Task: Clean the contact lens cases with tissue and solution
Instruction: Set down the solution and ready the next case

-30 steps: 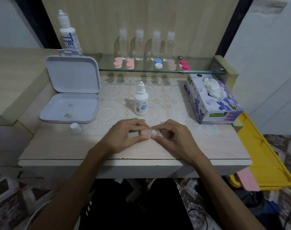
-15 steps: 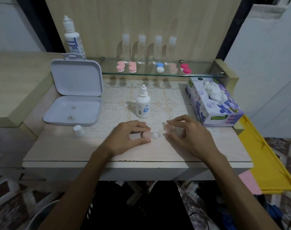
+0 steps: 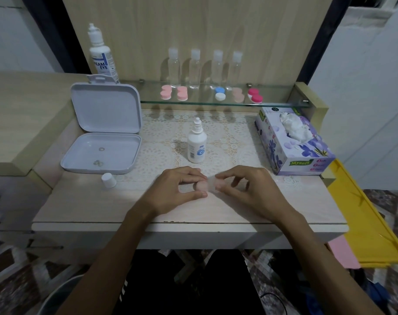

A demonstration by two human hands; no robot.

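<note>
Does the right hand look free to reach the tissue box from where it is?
Probably not right away: the right hand is pinching part of the lens case. The path to the tissue box looks unobstructed otherwise.

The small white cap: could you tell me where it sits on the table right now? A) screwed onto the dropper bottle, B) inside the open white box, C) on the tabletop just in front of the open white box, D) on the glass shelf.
C: the small white cap stands alone on the tabletop, just in front of the open white box.
</note>
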